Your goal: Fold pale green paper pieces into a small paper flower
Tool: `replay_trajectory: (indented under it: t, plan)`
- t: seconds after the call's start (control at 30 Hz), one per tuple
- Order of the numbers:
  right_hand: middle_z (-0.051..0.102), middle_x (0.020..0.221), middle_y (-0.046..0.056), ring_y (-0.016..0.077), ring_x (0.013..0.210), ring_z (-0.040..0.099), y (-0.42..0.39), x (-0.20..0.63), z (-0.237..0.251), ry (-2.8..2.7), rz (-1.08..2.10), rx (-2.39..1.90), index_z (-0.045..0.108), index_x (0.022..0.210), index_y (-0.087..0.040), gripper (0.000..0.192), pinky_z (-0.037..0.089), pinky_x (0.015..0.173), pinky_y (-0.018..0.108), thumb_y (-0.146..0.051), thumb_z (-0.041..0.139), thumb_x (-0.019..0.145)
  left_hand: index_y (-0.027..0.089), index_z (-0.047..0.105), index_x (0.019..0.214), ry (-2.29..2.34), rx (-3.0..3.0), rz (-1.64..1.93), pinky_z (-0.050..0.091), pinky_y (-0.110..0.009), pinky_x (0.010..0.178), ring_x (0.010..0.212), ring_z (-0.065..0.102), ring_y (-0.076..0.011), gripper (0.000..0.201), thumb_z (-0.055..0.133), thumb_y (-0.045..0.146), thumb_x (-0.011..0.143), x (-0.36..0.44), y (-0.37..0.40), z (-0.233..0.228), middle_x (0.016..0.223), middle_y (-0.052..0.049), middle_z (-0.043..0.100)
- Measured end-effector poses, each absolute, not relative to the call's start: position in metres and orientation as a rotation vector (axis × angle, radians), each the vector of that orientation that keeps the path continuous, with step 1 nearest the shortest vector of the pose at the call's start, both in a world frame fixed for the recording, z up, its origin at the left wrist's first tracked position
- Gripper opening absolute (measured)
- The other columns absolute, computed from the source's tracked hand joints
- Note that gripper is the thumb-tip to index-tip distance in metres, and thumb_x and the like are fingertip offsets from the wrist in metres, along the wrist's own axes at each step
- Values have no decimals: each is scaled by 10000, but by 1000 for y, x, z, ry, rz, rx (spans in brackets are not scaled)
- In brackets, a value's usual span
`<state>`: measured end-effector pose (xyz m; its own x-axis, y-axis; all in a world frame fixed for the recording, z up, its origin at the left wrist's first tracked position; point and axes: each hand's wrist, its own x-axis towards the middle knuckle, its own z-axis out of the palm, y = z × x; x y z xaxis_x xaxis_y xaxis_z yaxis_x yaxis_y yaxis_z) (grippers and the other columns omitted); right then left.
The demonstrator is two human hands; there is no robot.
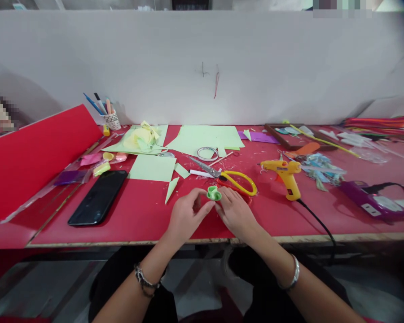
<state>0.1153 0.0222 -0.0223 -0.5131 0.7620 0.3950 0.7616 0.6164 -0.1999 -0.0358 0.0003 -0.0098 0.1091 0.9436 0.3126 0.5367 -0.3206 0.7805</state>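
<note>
Between my two hands, just above the red tabletop, is a small green rolled paper piece [214, 193] with a curled, open top. My left hand [188, 211] pinches its left side with thumb and fingers. From the right, the fingertips of my right hand [236, 210] close on the same piece. Right behind it lie scissors [239, 180] with yellow and red handles, blades pointing away to the left. A pale green paper cone [171, 189] rests left of the scissors, near a cut sheet of pale green paper [152, 168].
A black phone [98, 198] lies at left, beside a large red board [37, 157]. To the right stand a yellow glue gun [284, 172] with a trailing cord and a purple power strip [370, 202]. A tape roll [207, 154] and pen cup [111, 120] are farther back.
</note>
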Motion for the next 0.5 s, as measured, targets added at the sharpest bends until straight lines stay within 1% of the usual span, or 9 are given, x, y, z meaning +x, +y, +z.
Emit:
replay_trajectory:
  t: [0.1, 0.2, 0.3, 0.5]
  plan:
    - [587, 935, 117, 235, 900, 531, 22, 114, -21, -2412, -35, -1179, 537, 982, -142, 209, 433, 780, 351, -160, 391, 834, 193, 567, 933, 1521, 2067, 1091, 306, -215, 506, 516, 468, -119, 251, 542, 379, 767, -39, 1, -13, 579, 19, 521]
    - [597, 908, 116, 238, 873, 538, 21, 113, -20, -2423, -67, -1162, 555, 946, -135, 182, 439, 764, 354, -155, 425, 821, 201, 577, 973, 1498, 2123, 1132, 383, -236, 595, 654, 572, -169, 265, 551, 364, 767, -41, 1, -18, 740, -43, 640]
    - [599, 910, 114, 240, 867, 538, 21, 114, -21, -2391, -47, -1134, 555, 939, -129, 169, 450, 749, 355, -140, 455, 803, 214, 575, 1000, 1496, 2222, 1152, 425, -258, 667, 756, 606, -194, 250, 537, 332, 783, -42, 1, -22, 871, -56, 667]
    - [584, 901, 97, 225, 846, 526, 23, 118, -26, -2347, 104, -1084, 538, 942, -143, 184, 464, 739, 355, -97, 465, 780, 183, 543, 1003, 1488, 2592, 1107, 460, -269, 654, 764, 632, -179, 225, 451, 304, 837, -43, 1, -21, 898, -52, 682]
